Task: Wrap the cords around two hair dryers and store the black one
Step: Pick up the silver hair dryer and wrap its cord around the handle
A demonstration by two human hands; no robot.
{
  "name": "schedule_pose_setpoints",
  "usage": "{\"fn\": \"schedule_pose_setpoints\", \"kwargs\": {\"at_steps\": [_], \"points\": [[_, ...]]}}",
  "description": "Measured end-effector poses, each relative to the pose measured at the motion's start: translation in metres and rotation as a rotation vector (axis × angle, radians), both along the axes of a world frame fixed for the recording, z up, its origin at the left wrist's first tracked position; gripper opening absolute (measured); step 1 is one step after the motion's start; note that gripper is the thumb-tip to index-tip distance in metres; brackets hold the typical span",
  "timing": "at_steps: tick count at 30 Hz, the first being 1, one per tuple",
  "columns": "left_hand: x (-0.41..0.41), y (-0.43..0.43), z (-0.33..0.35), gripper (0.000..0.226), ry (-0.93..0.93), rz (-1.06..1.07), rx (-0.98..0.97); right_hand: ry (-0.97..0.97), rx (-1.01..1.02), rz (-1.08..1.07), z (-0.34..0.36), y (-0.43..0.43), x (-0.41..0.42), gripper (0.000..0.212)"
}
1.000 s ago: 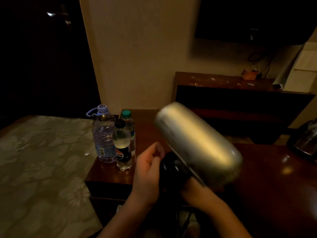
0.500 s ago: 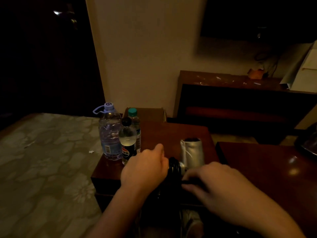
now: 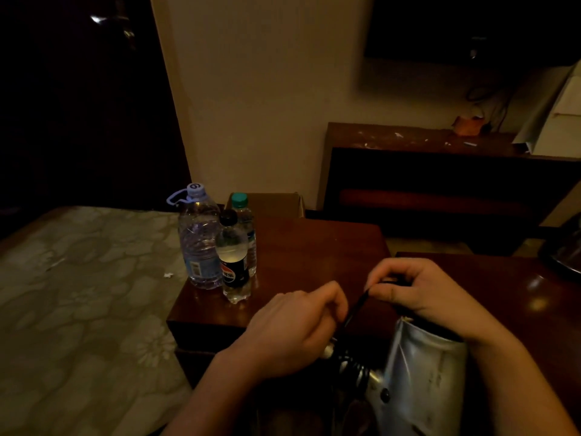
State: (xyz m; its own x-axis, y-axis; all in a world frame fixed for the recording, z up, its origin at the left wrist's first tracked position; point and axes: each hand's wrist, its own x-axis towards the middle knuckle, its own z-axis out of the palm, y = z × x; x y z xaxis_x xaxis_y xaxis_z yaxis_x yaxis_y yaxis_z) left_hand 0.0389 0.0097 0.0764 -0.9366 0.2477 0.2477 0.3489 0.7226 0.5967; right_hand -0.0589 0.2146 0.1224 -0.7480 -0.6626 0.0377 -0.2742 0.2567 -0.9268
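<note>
Pinching the black cord (image 3: 356, 306), both hands' grips close (bottles (image 3: 234, 256) hold liquid).

Both hands reach forward, knuckles up: the left hand (image 3: 294, 328) curled closed near center, the right hand (image 3: 418, 289) pinching, farther right.

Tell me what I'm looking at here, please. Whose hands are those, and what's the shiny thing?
There is no robot here. A person wears a camera on their head, so you see what they see as they look down at their own hands. There is only this one view.

The left hand and the right hand both pinch a black cord stretched between them. The cord belongs to the silver hair dryer that lies low in the picture, with some loops already wound round its handle.

Three bottles stand on the dark wooden table. The room is dim, so small details are hard to see.
</note>
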Motion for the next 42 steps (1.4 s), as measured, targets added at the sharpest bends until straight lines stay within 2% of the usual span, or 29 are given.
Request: {"fn": "schedule_pose_setpoints", "kwargs": {"at_steps": [1, 4, 5, 6, 7, 9, 10, 14, 18, 21, 24, 27, 30, 32, 34, 36, 38, 40, 41, 42], "points": [[0.001, 0.002, 0.0, 0.022, -0.039, -0.02, 0.112, -0.07, 0.03, 0.015, -0.014, 0.0, -0.008, 0.005], [0.0, 0.008, 0.004, 0.021, -0.033, -0.027, 0.501, -0.2, 0.156, 0.058, -0.06, -0.004, -0.014, 0.008], [-0.001, 0.009, 0.003, 0.02, 0.009, 0.017, 0.608, -0.214, 0.175, 0.043, -0.073, -0.003, -0.014, 0.027], [-0.004, 0.01, 0.002, 0.019, 0.039, 0.072, 0.714, -0.186, 0.192, 0.018, -0.08, -0.005, -0.009, 0.056], [-0.006, 0.01, 0.003, 0.016, 0.032, 0.131, 0.821, -0.168, 0.225, 0.017, -0.082, -0.009, 0.001, 0.073], [-0.01, 0.007, 0.002, 0.013, -0.037, 0.24, 1.015, -0.129, 0.226, 0.089, -0.062, -0.028, 0.023, 0.048], [-0.012, 0.004, 0.0, 0.014, -0.044, 0.325, 1.025, -0.09, 0.262, 0.184, -0.054, -0.035, 0.033, 0.041], [-0.014, -0.018, -0.007, 0.02, 0.013, 0.646, 0.588, 0.136, 0.526, 0.349, -0.027, -0.043, 0.049, 0.027], [-0.012, -0.023, -0.009, 0.009, -0.084, 0.636, 0.094, 0.314, 0.671, 0.329, 0.005, -0.039, 0.062, 0.023], [-0.013, -0.021, -0.006, 0.008, -0.101, 0.563, -0.137, 0.426, 0.709, 0.201, 0.021, -0.026, 0.057, 0.017], [-0.017, -0.024, -0.004, 0.009, -0.088, 0.418, -0.266, 0.444, 0.589, -0.004, 0.031, -0.01, 0.042, 0.002], [-0.016, -0.026, -0.002, 0.01, -0.097, 0.214, -0.32, 0.49, 0.446, -0.22, 0.026, -0.003, 0.031, 0.014], [-0.011, -0.023, -0.001, 0.012, -0.059, 0.053, -0.323, 0.47, 0.209, -0.231, 0.017, -0.006, 0.024, 0.021], [-0.007, -0.024, -0.002, 0.016, -0.045, 0.005, -0.229, 0.258, 0.019, -0.159, 0.014, -0.005, 0.016, 0.013], [-0.002, -0.026, -0.003, 0.019, -0.075, -0.033, -0.044, 0.063, 0.002, -0.044, -0.006, 0.001, 0.001, 0.009], [0.002, -0.026, -0.003, 0.022, -0.078, -0.045, 0.225, -0.017, 0.108, -0.042, -0.036, 0.006, -0.009, 0.033], [0.0, -0.022, -0.003, 0.021, -0.013, 0.009, 0.454, -0.113, 0.063, -0.067, -0.064, 0.001, -0.012, 0.045], [-0.005, -0.018, -0.006, 0.017, 0.021, 0.119, 0.649, -0.155, -0.042, 0.012, -0.072, -0.018, 0.001, 0.033], [-0.007, -0.016, -0.008, 0.013, 0.02, 0.177, 0.736, -0.149, -0.025, 0.016, -0.07, -0.027, 0.012, 0.019], [-0.009, -0.014, -0.008, 0.01, 0.012, 0.233, 0.807, -0.172, 0.0, 0.018, -0.062, -0.038, 0.025, 0.014]]}}
